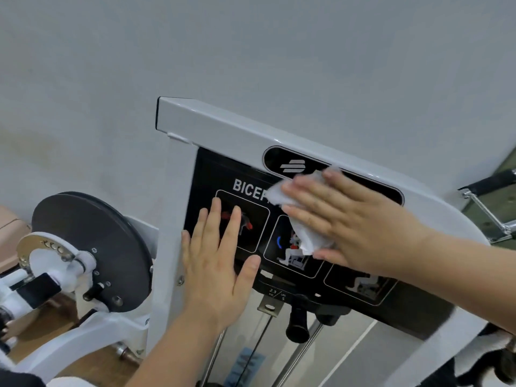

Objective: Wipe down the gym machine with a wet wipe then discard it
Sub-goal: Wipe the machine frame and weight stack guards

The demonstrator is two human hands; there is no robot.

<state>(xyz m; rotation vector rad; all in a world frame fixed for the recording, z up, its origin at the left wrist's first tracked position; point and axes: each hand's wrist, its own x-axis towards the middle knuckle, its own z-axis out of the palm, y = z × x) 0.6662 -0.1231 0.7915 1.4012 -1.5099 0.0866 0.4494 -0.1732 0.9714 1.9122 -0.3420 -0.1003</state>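
Your right hand [349, 219] lay flat on the black instruction panel [208, 169] of the gym machine [223, 127], fingers [304, 188] straight and spread, pressing the wet wipe [305, 236] against the panel rather than curling round it. The wipe was crumpled under your fingers and palm. One white corner showed past the fingertips near the lettering, and a thicker fold showed between your forefinger and thumb over the middle pictogram. Your left hand [215, 263] was also open, its fingers [217, 219] extended and resting flat on the left pictogram, holding nothing and apparently only steadying you. What mattered for the next stroke was direction. The panel's long axis ran from the upper left down to the lower right in your view, parallel to the white top bar, and your right fingers pointed along that axis toward the left. The wipe therefore sat ahead of your palm, between your two hands and just beside your left fingertips. A push leftward would probably have run the wipe into your left hand, which covered part of the surface to be cleaned. You would likely have had to lift that hand away first, or else draw the wipe back to the right toward the third pictogram by your wrist. The wipe belonged wholly to the right hand, so the stroke was its job.
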